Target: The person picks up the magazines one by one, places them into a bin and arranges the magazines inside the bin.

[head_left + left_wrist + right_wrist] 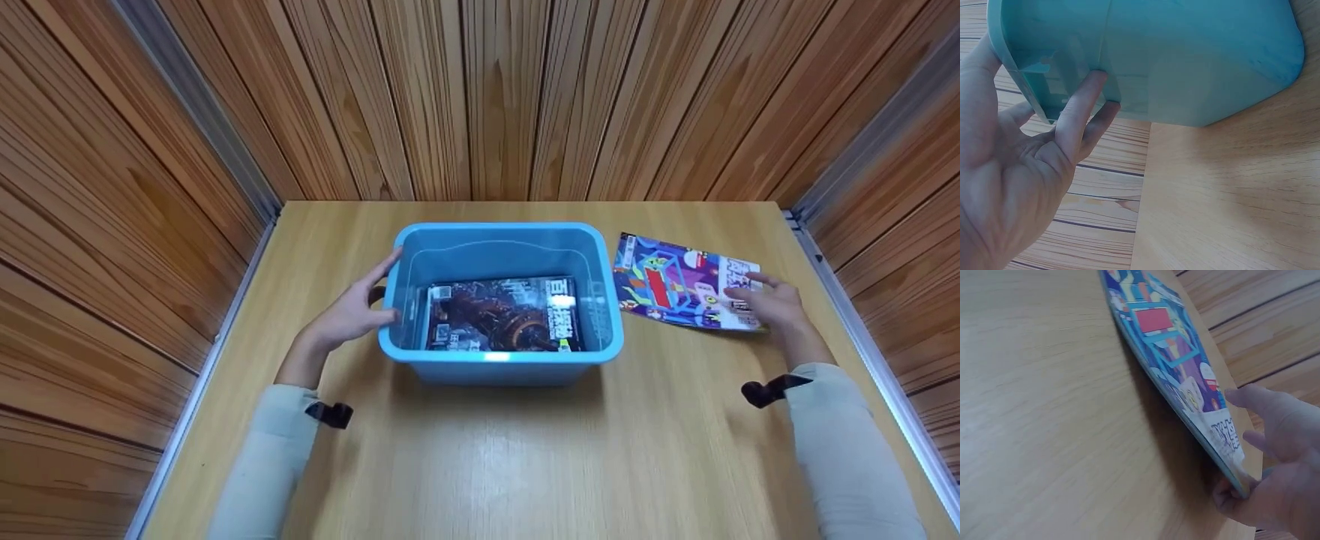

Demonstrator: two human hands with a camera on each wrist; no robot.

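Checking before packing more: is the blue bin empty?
Not empty: the blue bin has no lid and one dark-covered magazine lies flat on its bottom.

The left hand (1010, 185) fills the view from 7 to 10 o'clock, its straight fingers (1081, 104) touching the blue bin (1185, 56) at 12, above the table (1230, 197).

A light wooden surface (487, 465) carries a blue plastic bin (501, 358) standing near its middle. Just right of the bin lies a colourful magazine (679, 283) (its near right corner lifted off the wood, the rest resting flat).
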